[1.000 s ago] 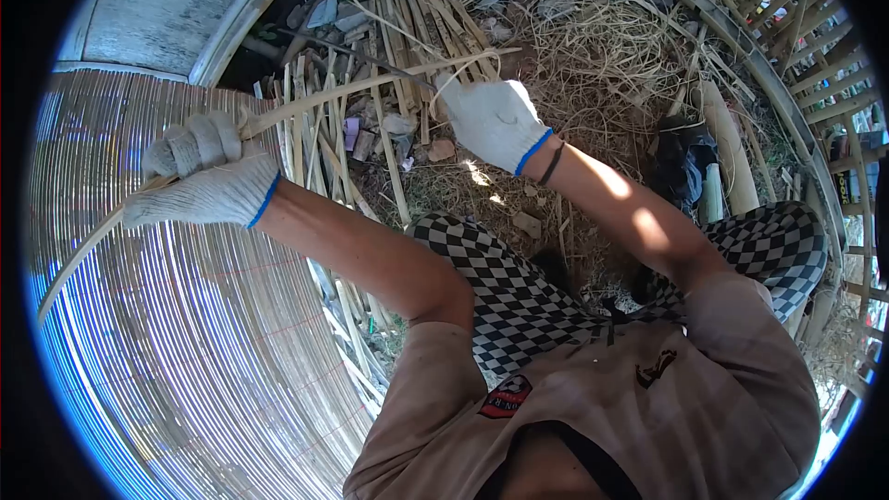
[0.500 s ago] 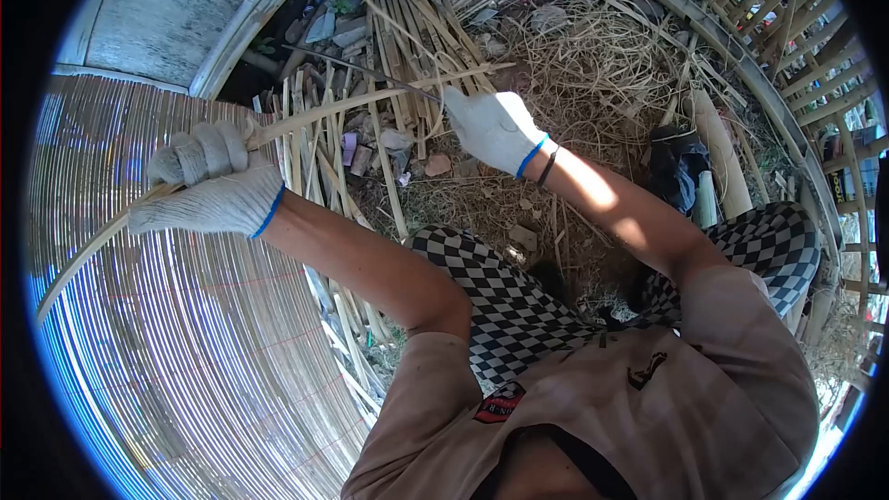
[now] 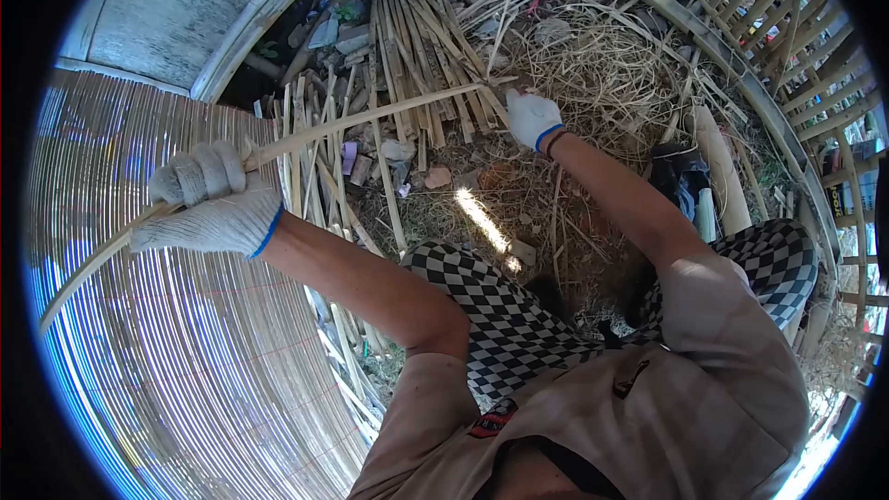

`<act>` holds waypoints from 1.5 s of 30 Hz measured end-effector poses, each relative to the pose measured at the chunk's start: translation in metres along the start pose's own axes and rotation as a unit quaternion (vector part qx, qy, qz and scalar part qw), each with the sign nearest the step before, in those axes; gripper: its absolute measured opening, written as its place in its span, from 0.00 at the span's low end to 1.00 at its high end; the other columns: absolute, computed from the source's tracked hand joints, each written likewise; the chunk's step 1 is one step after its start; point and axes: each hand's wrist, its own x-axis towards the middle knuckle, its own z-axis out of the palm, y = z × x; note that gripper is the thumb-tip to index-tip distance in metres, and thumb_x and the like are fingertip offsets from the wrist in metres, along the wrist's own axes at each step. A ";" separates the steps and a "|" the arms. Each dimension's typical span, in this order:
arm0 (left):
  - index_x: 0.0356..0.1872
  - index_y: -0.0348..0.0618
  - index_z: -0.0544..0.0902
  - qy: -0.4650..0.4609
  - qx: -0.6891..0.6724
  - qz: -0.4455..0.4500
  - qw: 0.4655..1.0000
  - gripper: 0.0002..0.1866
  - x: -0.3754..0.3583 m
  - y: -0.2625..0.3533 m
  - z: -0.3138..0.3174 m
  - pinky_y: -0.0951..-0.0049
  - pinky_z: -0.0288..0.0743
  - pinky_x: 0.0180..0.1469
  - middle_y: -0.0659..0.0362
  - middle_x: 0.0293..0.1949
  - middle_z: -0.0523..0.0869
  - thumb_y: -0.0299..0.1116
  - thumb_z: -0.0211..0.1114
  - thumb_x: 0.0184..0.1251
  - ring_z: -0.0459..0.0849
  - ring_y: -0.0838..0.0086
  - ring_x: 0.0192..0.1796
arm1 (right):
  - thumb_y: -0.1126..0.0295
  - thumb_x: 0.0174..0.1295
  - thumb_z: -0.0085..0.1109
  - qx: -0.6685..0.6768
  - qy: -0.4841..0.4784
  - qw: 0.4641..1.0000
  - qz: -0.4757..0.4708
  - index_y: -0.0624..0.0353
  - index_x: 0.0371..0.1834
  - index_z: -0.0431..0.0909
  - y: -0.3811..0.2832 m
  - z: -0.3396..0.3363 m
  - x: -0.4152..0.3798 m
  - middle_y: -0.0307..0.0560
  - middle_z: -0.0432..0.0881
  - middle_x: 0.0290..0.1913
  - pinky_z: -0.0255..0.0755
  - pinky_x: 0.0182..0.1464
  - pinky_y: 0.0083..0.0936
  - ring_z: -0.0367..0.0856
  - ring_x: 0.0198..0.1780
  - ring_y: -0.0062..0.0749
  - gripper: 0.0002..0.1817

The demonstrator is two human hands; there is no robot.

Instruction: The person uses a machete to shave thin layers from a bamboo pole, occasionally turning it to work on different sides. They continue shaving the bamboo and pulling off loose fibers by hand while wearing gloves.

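My left hand (image 3: 208, 187), in a white knitted glove with a blue cuff, is closed around a long pale bamboo strip (image 3: 361, 118). One end of the strip bends down to the left; the other points right, toward my right hand (image 3: 534, 118). That hand, gloved too, is closed at the strip's far end on a knife, whose blade is hard to make out now. A thin curled bamboo shaving (image 3: 504, 14) rises from near the strip's tip.
A slatted bamboo blind (image 3: 185, 315) spreads at the left. Split bamboo pieces (image 3: 417, 46) lie in a pile ahead, with a heap of shavings (image 3: 602, 65) right of it. A woven bamboo lattice (image 3: 787, 28) stands at the right. My checkered-trousered legs (image 3: 482, 306) are below.
My right hand has moved right along the strip to its tip, and the long dark blade has swung out of clear sight. The shaving now stands farther right. My left hand has hardly moved.
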 end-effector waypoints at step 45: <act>0.24 0.51 0.64 0.004 0.124 -0.074 0.990 0.28 0.112 -0.101 0.186 0.73 0.57 0.26 0.62 0.23 0.63 0.63 0.45 0.77 0.61 0.75 0.25 | 0.63 0.69 0.56 0.155 0.033 0.979 0.130 0.56 0.57 0.78 0.029 0.021 0.013 0.65 0.87 0.44 0.80 0.50 0.53 0.88 0.45 0.59 0.17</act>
